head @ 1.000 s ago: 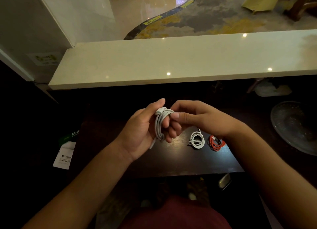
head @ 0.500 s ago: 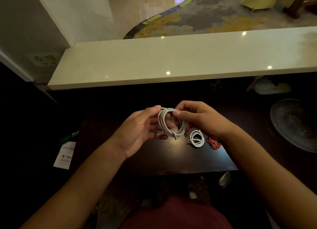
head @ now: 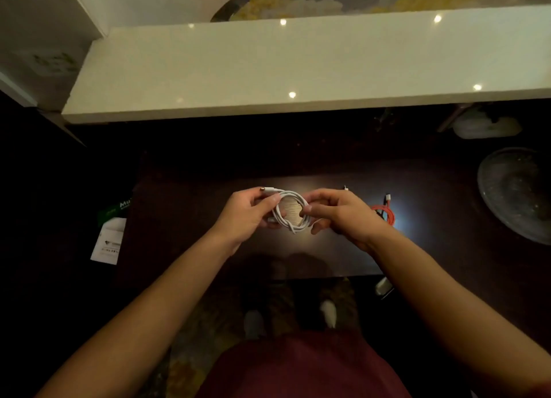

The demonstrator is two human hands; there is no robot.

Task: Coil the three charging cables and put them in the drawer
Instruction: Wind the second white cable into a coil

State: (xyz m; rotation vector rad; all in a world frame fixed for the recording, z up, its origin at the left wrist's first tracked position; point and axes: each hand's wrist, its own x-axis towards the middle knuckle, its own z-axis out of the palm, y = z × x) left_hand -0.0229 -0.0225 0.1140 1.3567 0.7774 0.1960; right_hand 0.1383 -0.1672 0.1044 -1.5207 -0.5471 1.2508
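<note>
A white charging cable (head: 293, 211), wound into a round coil, is held above the dark wooden table (head: 185, 219) between both hands. My left hand (head: 247, 216) pinches its left side, with a plug end sticking out over the thumb. My right hand (head: 340, 216) grips the coil's right side. A coiled red cable (head: 386, 214) lies on the table just right of my right hand, its plug pointing away. A white plug tip (head: 346, 188) shows above my right hand; the rest of that second white cable is hidden behind the hand. No drawer is visible.
A pale stone counter (head: 298, 70) runs across the back. A glass dish (head: 515, 192) sits at the right, a white object (head: 486, 126) behind it. A paper leaflet (head: 108, 241) and a green pack (head: 114, 208) lie to the left. My feet show below the table's front edge.
The white cable has come off my left fingers and now sits flat as a ring between both hands. The view has tilted down; the small white coil is now hidden by my right hand.
</note>
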